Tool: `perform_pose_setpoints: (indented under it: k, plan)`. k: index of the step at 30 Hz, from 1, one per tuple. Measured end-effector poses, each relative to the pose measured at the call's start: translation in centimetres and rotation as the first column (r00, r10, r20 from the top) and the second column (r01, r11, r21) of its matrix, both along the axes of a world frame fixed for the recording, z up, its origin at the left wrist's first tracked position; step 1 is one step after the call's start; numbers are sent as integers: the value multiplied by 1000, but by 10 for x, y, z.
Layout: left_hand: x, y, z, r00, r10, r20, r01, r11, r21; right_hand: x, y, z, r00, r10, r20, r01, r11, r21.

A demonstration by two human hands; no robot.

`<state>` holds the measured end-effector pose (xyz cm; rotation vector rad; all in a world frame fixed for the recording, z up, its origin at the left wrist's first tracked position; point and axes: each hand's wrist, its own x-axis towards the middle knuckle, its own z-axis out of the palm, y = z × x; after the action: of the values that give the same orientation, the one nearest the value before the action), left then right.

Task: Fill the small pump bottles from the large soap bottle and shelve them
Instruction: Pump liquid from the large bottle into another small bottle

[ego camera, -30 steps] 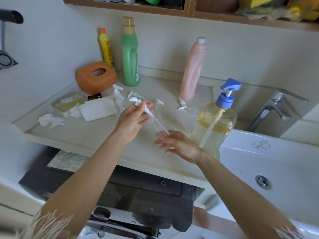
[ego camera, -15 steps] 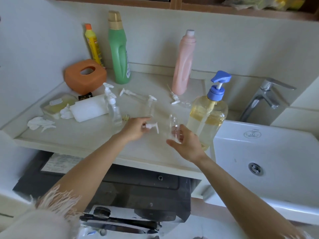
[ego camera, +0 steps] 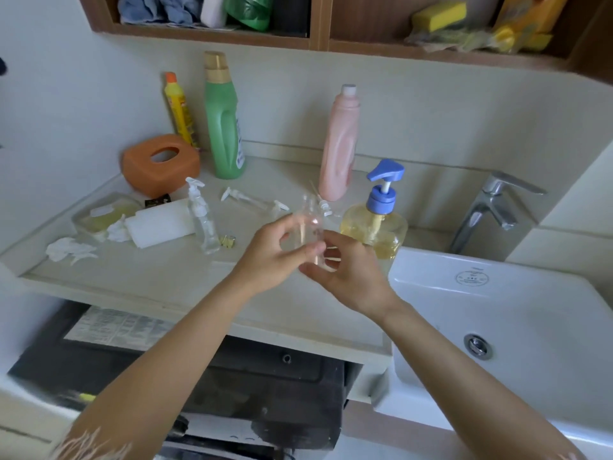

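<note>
Basin (ego camera: 517, 313): white ceramic, glossy, square-cornered, set to the right of the counter, with a chrome tap (ego camera: 491, 207) behind it.
Counter (ego camera: 159, 277): pale stone-like slab with a raised lip, carrying all the bottles.
Shelf (ego camera: 311, 44): brown wood, above the wall, holding cloths, sponges and packets.
Large soap bottle (ego camera: 376, 224): round clear plastic, part-filled with amber liquid, blue pump head; upright on the counter just beyond the right hand, beside the basin.
Green bottle (ego camera: 224, 127): tall, matte plastic, gold cap, against the wall.
Pink bottle (ego camera: 338, 147): tall, smooth, white cap, behind the soap bottle.
Orange holder (ego camera: 161, 164): rounded, with an oval opening on top.
Left hand (ego camera: 275, 254): fingers curled around the small clear bottle from its left side, thumb near the lower part.
Right hand (ego camera: 345, 273): fingers curled round the same bottle from the right and below, touching the left hand's fingertips.
Small clear bottle (ego camera: 311, 224): transparent, slim, upright, no pump on its neck, raised above the counter between both hands, in front of the large soap bottle.
Second small bottle (ego camera: 202, 217): clear, white pump fitted, standing left of the hands, well apart from them.
Loose pumps (ego camera: 245, 199): white heads with thin tubes, lying flat behind the hands.
</note>
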<state>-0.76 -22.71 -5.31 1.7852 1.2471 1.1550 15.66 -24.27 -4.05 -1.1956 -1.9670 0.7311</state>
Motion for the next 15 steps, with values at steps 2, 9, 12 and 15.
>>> perform_pose_setpoints:
  k: [2,9,12,15]
  plan:
    - [7,2,5,991,65,120,-69,997,32,17,-7,16,995,-67,-71,81,974,212]
    - [44,8,10,995,78,-54,-74,995,71,75,35,74,977,-174,-123,212,749,627]
    - [51,7,15,994,106,8,-106,989,105,79,51,69,997,-77,11,61,856,513]
    - [51,6,22,990,141,11,-141,980,139,78,58,63,999,-31,-12,33,859,510]
